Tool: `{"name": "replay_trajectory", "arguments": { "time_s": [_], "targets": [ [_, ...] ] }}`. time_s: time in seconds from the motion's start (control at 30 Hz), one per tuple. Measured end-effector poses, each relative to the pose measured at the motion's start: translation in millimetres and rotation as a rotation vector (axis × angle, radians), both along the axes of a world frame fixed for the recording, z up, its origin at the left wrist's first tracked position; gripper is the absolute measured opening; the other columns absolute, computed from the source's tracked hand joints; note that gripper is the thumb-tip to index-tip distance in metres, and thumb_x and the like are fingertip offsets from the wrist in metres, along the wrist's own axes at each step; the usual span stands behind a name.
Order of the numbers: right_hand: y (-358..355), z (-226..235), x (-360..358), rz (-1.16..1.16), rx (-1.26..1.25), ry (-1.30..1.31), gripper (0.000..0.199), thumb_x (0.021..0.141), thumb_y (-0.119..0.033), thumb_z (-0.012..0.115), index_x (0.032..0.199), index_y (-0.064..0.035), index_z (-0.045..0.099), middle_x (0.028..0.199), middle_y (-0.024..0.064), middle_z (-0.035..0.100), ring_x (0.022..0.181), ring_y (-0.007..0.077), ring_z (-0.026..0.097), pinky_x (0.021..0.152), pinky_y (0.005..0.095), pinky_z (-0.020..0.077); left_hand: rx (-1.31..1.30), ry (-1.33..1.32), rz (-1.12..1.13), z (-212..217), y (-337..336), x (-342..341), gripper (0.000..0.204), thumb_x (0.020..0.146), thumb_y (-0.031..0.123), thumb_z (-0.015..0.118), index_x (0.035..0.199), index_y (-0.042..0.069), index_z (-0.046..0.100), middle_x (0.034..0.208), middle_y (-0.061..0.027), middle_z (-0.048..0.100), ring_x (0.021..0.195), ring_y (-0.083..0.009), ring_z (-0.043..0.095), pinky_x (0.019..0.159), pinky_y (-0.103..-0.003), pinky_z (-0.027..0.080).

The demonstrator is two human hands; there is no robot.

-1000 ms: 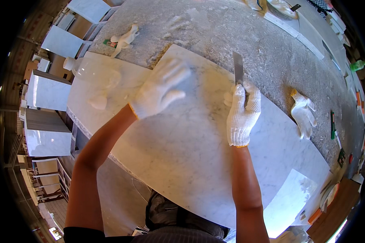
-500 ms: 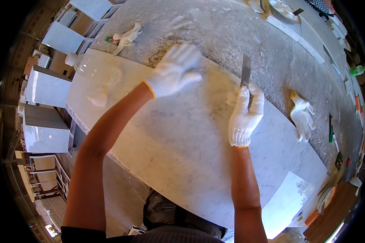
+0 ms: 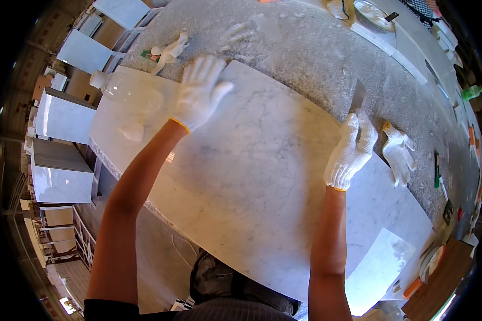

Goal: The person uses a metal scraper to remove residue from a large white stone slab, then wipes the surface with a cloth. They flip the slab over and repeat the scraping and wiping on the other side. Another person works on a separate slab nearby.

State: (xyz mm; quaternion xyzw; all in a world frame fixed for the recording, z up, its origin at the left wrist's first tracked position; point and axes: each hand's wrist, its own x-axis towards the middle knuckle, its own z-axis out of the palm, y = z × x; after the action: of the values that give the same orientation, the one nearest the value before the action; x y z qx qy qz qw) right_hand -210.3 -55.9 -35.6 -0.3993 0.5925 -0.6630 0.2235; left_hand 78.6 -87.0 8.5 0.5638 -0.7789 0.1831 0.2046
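A pale grey-veined stone slab point(image 3: 262, 176) with a polished top lies in front of me. My left hand point(image 3: 201, 93), in a white knit glove, is spread flat at the slab's far edge, fingers apart and slightly blurred. My right hand point(image 3: 352, 147), gloved alike, is closed round a scraper whose thin flat metal blade point(image 3: 358, 96) points away over the grey worktop; its grip is hidden in the fingers. A loose white glove point(image 3: 399, 155) rests just right of that hand. To the left of my left hand lies a clear plastic bottle point(image 3: 123, 88) on the slab.
Beyond the slab spreads a rough, dusty grey worktop point(image 3: 289, 43). Another crumpled glove point(image 3: 170, 51) lies at its far left. A metal bowl point(image 3: 374, 15) with white material stands at the far right. Along the right side lie a green tool point(image 3: 437, 168) and a wooden board point(image 3: 439, 278).
My left hand has moved left along the slab's far edge. My right hand has shifted right with the scraper, its blade now tilted more to the right.
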Motion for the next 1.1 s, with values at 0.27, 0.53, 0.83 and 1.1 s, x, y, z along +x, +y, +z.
{"name": "replay_trajectory", "arguments": {
  "time_s": [0.27, 0.53, 0.83, 1.1],
  "targets": [
    [0, 2, -1, 0.070, 0.062, -0.035, 0.016, 0.090, -0.005, 0.063, 0.105, 0.0015, 0.065, 0.093, 0.0036, 0.062, 0.081, 0.0085, 0.053, 0.073, 0.0266, 0.0465, 0.515, 0.059, -0.684, 1, 101, -86, 0.054, 0.084, 0.040, 0.067, 0.127, 0.009, 0.055, 0.134, -0.0160, 0.049, 0.127, -0.0389, 0.042, 0.107, -0.048, 0.035],
    [-1, -6, 3, 0.075, -0.042, 0.324, 0.018, 0.095, -0.011, 0.056, 0.106, 0.0019, 0.063, 0.090, 0.0028, 0.061, 0.070, 0.0072, 0.052, 0.064, 0.0238, 0.0469, 0.411, 0.204, -0.261, -9, 70, -60, 0.049, 0.087, 0.038, 0.063, 0.127, 0.011, 0.054, 0.136, -0.0141, 0.049, 0.130, -0.0356, 0.040, 0.112, -0.050, 0.029],
    [2, -7, 11, 0.392, 0.109, 0.106, 0.014, 0.090, -0.002, 0.060, 0.103, -0.0013, 0.064, 0.098, 0.0090, 0.066, 0.086, 0.0156, 0.059, 0.078, 0.0309, 0.0487, 0.739, 0.559, -1.234, -41, 205, -174, 0.021, 0.092, 0.031, 0.055, 0.080, 0.013, 0.057, 0.084, -0.0029, 0.055, 0.084, -0.0218, 0.054, 0.075, -0.037, 0.045],
    [-20, 17, 52, 0.730, 0.095, 0.745, 0.025, 0.086, -0.010, 0.066, 0.111, -0.0063, 0.067, 0.096, 0.0133, 0.067, 0.087, 0.0294, 0.064, 0.077, 0.0365, 0.0505, 0.690, 0.437, -1.279, -54, 212, -211, 0.031, 0.086, 0.035, 0.059, 0.068, 0.010, 0.065, 0.070, -0.0056, 0.061, 0.077, -0.0269, 0.059, 0.070, -0.041, 0.047]
  ]
}}
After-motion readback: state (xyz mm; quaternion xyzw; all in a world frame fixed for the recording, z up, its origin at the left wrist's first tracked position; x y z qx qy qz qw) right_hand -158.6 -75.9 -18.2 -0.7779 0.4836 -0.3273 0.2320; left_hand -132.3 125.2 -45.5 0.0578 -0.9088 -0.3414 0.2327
